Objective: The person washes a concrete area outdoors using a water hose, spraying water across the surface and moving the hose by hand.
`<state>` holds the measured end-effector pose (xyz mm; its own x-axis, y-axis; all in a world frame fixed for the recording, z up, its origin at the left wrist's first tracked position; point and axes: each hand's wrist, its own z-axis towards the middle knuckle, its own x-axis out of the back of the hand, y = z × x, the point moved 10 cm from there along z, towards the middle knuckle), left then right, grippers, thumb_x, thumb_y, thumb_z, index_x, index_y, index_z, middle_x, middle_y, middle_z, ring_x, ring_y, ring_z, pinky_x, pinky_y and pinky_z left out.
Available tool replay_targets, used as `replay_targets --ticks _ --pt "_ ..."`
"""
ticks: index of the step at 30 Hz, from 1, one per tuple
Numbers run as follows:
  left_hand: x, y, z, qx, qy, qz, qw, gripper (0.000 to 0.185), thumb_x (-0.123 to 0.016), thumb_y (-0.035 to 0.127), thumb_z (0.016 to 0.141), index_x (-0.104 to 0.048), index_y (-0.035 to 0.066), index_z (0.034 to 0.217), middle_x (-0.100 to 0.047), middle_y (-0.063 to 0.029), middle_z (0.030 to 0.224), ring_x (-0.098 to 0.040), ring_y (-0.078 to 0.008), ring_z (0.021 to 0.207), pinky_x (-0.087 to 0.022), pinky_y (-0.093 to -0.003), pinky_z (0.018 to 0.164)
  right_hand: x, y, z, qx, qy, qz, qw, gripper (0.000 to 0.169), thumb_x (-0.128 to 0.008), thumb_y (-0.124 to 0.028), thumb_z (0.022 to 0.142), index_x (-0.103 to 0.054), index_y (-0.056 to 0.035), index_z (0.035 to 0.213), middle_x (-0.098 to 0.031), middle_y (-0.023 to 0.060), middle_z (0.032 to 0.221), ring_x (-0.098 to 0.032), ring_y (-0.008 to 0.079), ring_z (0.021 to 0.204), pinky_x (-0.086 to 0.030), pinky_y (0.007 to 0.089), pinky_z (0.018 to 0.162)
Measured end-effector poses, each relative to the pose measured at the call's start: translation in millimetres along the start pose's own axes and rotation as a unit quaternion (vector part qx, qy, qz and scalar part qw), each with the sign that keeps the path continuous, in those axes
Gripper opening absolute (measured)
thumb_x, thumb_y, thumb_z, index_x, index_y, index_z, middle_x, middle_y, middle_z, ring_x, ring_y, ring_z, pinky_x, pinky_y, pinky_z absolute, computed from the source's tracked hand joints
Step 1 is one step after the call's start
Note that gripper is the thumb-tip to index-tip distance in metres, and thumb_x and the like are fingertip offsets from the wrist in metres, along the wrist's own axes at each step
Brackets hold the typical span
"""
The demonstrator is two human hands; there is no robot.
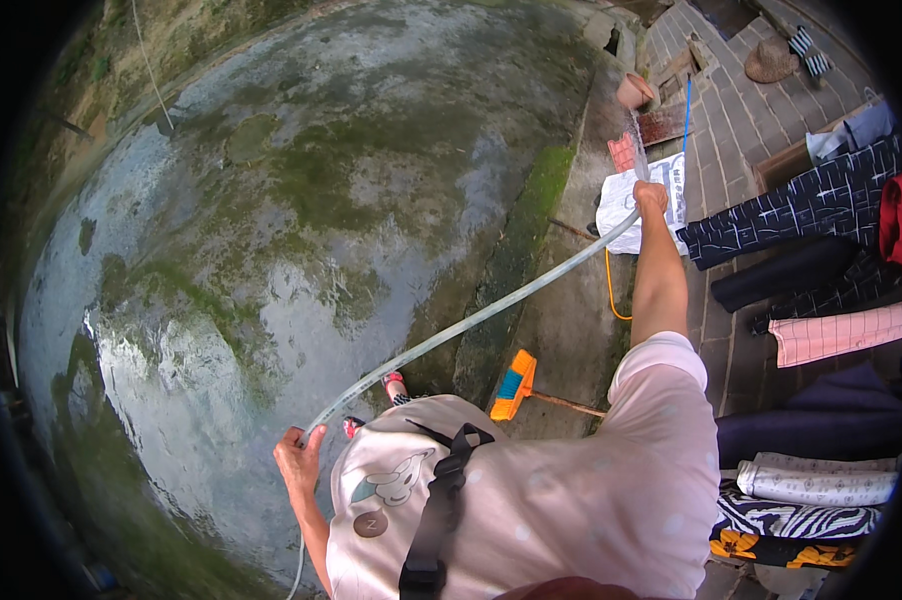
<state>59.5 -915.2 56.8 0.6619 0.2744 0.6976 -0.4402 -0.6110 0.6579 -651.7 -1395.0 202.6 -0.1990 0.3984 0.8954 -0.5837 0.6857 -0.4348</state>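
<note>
A pale translucent hose runs slantwise across the view between my two hands. My right hand, arm stretched out, grips it close to its outlet. Water sprays from there towards the brick wall's foot, near a terracotta-coloured pot. Closed around the hose lower down is my left hand, beside my hip; the hose trails on below it. Behind my right hand, a white woven sack with printing lies or hangs by the wall. Beyond it is a pink plastic piece.
Wet, mossy concrete spreads to the left. An orange-and-teal broom lies near my right side. Clothes, including pink checked trousers, hang along the brick wall. A straw hat hangs farther up. An orange cord dangles below the sack.
</note>
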Motion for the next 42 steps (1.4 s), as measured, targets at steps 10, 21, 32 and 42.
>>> replay_targets --ticks 10,21,32,42 --pt "0 -3 4 -0.022 -0.004 -0.001 1.0 0.046 -0.079 0.033 0.066 -0.05 -0.003 0.061 -0.039 -0.0066 0.047 -0.032 -0.0158 0.048 -0.033 -0.0335 0.044 -6 27 10 -0.008 -0.037 -0.044 0.998 0.025 -0.055 -0.022 0.072 -0.068 -0.0017 0.078 -0.065 0.0106 0.068 -0.064 0.0206 0.063 -0.05 0.0324 0.06" --pt "3 -9 -2 -0.023 0.001 0.002 1.0 0.048 -0.079 0.033 0.066 -0.049 -0.003 0.059 -0.037 -0.0069 0.048 -0.03 -0.0159 0.048 -0.032 -0.0337 0.044 -2 31 6 0.005 0.006 0.008 1.0 0.033 -0.055 -0.023 0.072 -0.067 0.0017 0.089 -0.065 0.0185 0.092 -0.063 0.0308 0.089 -0.049 0.037 0.076" --pt "4 -8 -7 -0.025 0.002 0.004 1.0 0.044 -0.079 0.029 0.065 -0.049 -0.003 0.06 -0.039 -0.0083 0.048 -0.031 -0.0165 0.048 -0.032 -0.0339 0.045 6 23 6 0.048 0.061 -0.001 0.997 0.028 -0.052 -0.02 0.07 -0.067 0.0029 0.079 -0.065 0.0159 0.074 -0.065 0.0268 0.074 -0.05 0.0344 0.07" --pt "11 -19 -12 -0.026 0.021 -0.005 0.999 0.045 -0.08 0.028 0.065 -0.048 -0.003 0.06 -0.036 -0.0077 0.048 -0.029 -0.0167 0.049 -0.031 -0.034 0.044 -23 21 4 0.04 -0.065 0.033 0.997 0.022 -0.054 -0.016 0.069 -0.066 0.002 0.068 -0.062 0.0115 0.061 -0.06 0.0222 0.052 -0.045 0.0328 0.049"
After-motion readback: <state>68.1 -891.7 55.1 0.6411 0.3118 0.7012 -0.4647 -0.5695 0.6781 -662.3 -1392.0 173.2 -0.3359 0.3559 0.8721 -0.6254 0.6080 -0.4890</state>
